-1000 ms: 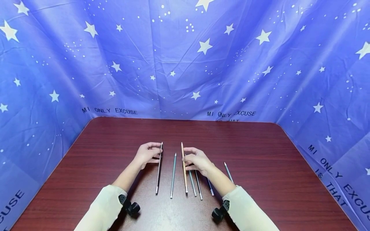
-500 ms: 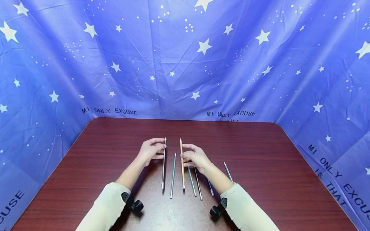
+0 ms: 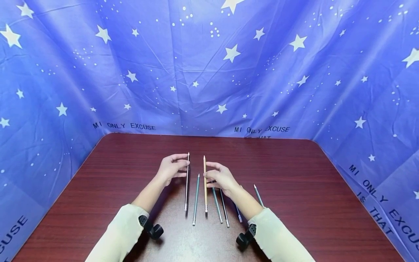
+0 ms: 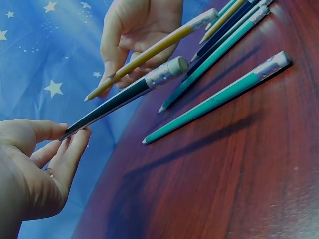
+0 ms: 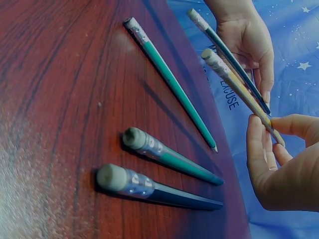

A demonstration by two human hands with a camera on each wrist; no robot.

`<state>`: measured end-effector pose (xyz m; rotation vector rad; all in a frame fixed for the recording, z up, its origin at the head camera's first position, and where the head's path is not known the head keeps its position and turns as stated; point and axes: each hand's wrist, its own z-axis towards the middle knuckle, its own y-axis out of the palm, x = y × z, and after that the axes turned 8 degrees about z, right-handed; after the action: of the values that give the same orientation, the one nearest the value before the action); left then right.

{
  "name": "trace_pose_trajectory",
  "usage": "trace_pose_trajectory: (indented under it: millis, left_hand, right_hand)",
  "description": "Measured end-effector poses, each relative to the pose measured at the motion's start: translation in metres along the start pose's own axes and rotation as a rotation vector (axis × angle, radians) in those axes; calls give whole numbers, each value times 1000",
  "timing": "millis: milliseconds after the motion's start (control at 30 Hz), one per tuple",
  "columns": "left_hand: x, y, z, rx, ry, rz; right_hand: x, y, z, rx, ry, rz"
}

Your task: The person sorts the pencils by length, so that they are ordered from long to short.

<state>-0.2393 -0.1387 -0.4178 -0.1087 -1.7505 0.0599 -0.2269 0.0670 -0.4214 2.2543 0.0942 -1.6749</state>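
My left hand (image 3: 171, 169) pinches a dark pencil (image 4: 119, 102) near its sharpened tip, the white eraser end pointing back toward me. In my right hand (image 3: 222, 178) a yellow pencil (image 3: 205, 193) is pinched the same way. Both pencils are lifted off the table, side by side with a gap between them. On the table between them lies a green pencil (image 3: 196, 200), its tip pointing away. Right of the yellow one lie another green pencil (image 3: 217, 207) and a dark pencil (image 3: 224, 209), their tip ends hidden by my right hand in the head view.
A blue pencil (image 3: 239, 213) lies partly under my right forearm, and a teal pencil (image 3: 258, 194) beyond it. The dark red wood-grain table (image 3: 137, 153) is backed by a blue star-patterned curtain (image 3: 196, 72). Black wrist cameras (image 3: 154, 231) sit at both sleeves.
My left hand has moved right and away from me, raising the dark pencil. The right hand has shifted slightly left and forward with the yellow pencil. The other pencils stay put.
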Motion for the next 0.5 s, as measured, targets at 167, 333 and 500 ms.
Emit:
trace_pose_trajectory:
  millis: [167,333,500]
  left_hand:
    - [7,0,8,29,5,19]
    - [16,0,19,57,29,40]
    - [25,-1,30,89,41,44]
  right_hand:
    - [-5,0,-4,-11,5,1]
    - [-5,-2,-4,-5,5,6]
    - [-3,-3,-2,10,-8,23]
